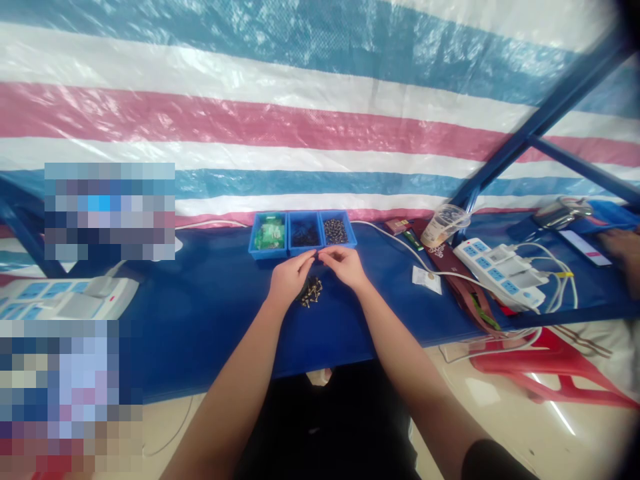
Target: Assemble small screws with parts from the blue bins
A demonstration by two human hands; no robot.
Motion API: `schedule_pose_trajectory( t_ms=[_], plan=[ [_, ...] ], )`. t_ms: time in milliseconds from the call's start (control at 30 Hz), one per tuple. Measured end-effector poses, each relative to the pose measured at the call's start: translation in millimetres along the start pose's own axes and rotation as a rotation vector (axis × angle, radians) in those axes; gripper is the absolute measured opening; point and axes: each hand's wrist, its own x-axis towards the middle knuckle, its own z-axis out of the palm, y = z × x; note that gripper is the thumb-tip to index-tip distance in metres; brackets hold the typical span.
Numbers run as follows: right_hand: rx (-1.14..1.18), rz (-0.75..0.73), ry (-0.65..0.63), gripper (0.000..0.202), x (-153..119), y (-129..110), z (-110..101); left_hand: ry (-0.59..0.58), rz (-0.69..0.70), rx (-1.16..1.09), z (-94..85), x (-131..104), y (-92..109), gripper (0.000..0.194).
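Observation:
Just in front of three joined blue bins, my left hand (pixel 291 277) and my right hand (pixel 346 265) meet at the fingertips. Both are pinched closed around something small and dark, too small to make out. A pile of small brass-and-dark metal parts (pixel 312 293) lies on the blue table (pixel 330 337), partly behind my left hand. The left bin (pixel 269 254) holds green and clear packets, the middle bin (pixel 303 216) holds small black parts, and the right bin (pixel 352 230) holds many small metallic pieces.
Power strips stand at right (pixel 500 273) and left (pixel 120 297). A plastic cup (pixel 445 225), a brown strap (pixel 463 283), a white packet (pixel 427 280) and cables lie right of the bins. A person's hand (pixel 623 243) shows at the far right, above a red stool (pixel 550 360).

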Motion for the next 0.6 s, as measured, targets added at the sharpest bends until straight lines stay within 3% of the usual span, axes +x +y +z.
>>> schedule_pose_trajectory(
  t_ms=[433,600],
  plan=[
    [-0.162,-0.021,-0.037,0.029,-1.7,4.0,-2.1,-0.003,-0.05,0.011,-2.9,0.7,4.0,0.032],
    [-0.077,0.094,-0.058,0.032,2.4,3.1,0.1,0.03,-0.104,-0.01,-4.9,0.9,6.0,0.036]
  ],
)
